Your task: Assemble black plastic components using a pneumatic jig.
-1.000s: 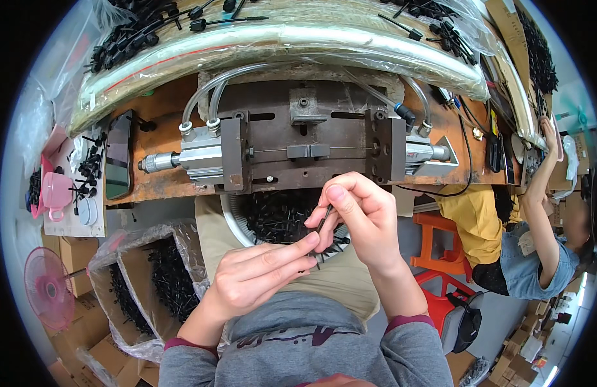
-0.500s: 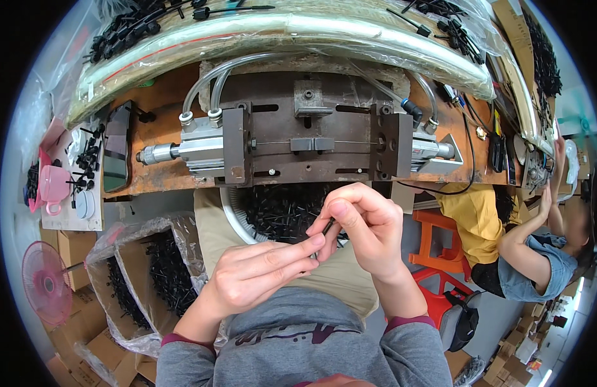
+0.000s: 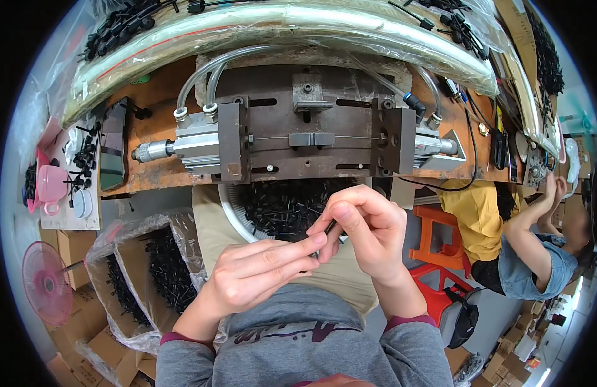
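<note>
My left hand [image 3: 263,267] and my right hand [image 3: 371,237] meet in front of my lap, both closed. Between their fingertips is a thin black rod-like part [image 3: 330,226]; most of it is covered by the fingers. The right thumb and forefinger pinch its upper end, while the left fingers press together around the lower end. Just beyond, a white round basin [image 3: 232,218] holds many small black pieces [image 3: 282,209]. Above the basin, a dark metal fixture [image 3: 273,161] sits on the bench, with a small grey block [image 3: 311,139] in its middle.
Air cylinders [image 3: 196,145] with clear hoses flank the fixture. A phone [image 3: 114,145] and pink cup [image 3: 54,184] are at left. Below stand a plastic-lined box [image 3: 134,280] of black parts and a pink fan [image 3: 48,282]. Right, a co-worker [image 3: 537,251] sits near an orange stool [image 3: 440,242].
My hands hold nearly the same pose around the black part. The view has shifted slightly. At right, the co-worker's hands have come down.
</note>
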### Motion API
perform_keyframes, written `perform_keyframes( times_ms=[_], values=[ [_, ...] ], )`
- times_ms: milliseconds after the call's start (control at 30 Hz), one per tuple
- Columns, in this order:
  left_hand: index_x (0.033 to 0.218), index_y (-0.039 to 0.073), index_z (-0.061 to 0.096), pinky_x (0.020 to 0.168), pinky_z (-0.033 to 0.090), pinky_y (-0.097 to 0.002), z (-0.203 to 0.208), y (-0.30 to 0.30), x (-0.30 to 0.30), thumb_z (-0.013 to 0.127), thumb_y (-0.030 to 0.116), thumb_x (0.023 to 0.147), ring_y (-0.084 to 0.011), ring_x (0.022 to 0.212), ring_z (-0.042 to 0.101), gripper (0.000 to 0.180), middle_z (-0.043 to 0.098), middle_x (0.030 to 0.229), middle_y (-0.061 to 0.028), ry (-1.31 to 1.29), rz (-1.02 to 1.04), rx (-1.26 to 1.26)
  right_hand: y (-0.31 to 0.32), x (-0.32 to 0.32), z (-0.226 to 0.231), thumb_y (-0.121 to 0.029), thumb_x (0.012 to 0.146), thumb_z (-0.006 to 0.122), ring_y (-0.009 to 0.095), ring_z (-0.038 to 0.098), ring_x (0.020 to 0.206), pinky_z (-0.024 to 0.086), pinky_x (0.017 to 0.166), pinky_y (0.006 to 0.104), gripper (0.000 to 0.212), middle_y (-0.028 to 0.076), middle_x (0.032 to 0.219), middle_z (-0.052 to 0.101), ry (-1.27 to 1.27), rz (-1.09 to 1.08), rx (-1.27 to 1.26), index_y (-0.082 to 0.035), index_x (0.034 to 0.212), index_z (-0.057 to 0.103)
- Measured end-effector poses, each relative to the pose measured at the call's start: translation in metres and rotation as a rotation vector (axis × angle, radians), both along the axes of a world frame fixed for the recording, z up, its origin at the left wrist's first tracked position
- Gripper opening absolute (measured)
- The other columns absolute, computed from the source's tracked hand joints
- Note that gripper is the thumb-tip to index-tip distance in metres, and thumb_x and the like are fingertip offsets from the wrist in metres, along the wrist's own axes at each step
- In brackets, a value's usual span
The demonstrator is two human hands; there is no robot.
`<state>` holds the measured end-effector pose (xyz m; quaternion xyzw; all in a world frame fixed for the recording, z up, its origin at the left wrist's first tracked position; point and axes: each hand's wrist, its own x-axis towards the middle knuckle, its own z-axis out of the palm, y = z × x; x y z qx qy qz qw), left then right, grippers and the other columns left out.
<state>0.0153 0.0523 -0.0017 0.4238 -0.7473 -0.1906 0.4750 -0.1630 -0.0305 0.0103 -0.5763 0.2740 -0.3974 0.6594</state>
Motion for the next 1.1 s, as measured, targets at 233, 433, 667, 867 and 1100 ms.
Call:
perform_keyframes(
  times_ms=[233,433,667,867,1100],
  values=[
    [0.088,-0.002,0.076,0.066,0.059,-0.0282,0.000,-0.001,-0.001,0.082,0.008,0.064,-0.0215,0.077,0.072,0.027,0.072,0.109,-0.0164,0.007,0.006,-0.006,0.000,-0.001,0.003,-0.005,0.100,0.055,0.012,0.068,0.060,0.049,0.047,0.0195,0.012,0.009,0.079,0.069,0.029,-0.001,-0.014,0.005,0.098,0.063],
    [0.088,-0.002,0.076,0.065,0.059,-0.0282,0.000,-0.001,0.000,0.082,0.008,0.064,-0.0220,0.077,0.072,0.027,0.072,0.109,-0.0168,0.009,-0.009,-0.016,-0.004,-0.003,0.004,-0.014,0.103,0.051,0.013,0.066,0.057,0.049,0.050,0.0213,0.021,0.013,0.084,0.070,-0.078,0.049,0.279,0.004,0.104,0.062],
    [0.090,-0.002,0.076,0.066,0.059,-0.0286,-0.001,0.001,0.000,0.082,0.007,0.063,-0.0222,0.077,0.072,0.029,0.071,0.110,-0.0165,0.004,0.000,-0.020,-0.008,-0.010,-0.005,-0.011,0.101,0.054,0.013,0.065,0.057,0.048,0.050,0.0215,0.018,0.011,0.084,0.069,-0.078,0.127,0.309,0.003,0.100,0.064],
    [0.095,-0.005,0.073,0.068,0.059,-0.0304,0.003,-0.004,0.000,0.078,0.002,0.067,-0.0235,0.081,0.071,0.030,0.068,0.118,-0.0181,-0.014,0.007,-0.034,-0.001,-0.015,-0.009,-0.004,0.094,0.064,0.007,0.063,0.062,0.046,0.052,0.0187,0.016,0.008,0.088,0.070,-0.046,0.115,0.277,0.004,0.108,0.066],
    [0.094,0.001,0.072,0.070,0.055,-0.0323,0.004,-0.039,-0.010,0.080,0.009,0.066,-0.0245,0.082,0.067,0.030,0.067,0.120,-0.0143,-0.260,0.338,-0.074,0.001,-0.020,-0.007,-0.003,0.092,0.065,0.008,0.063,0.065,0.049,0.056,0.0200,0.022,0.009,0.090,0.071,0.241,-0.212,0.051,0.003,0.113,0.066]
  ],
)
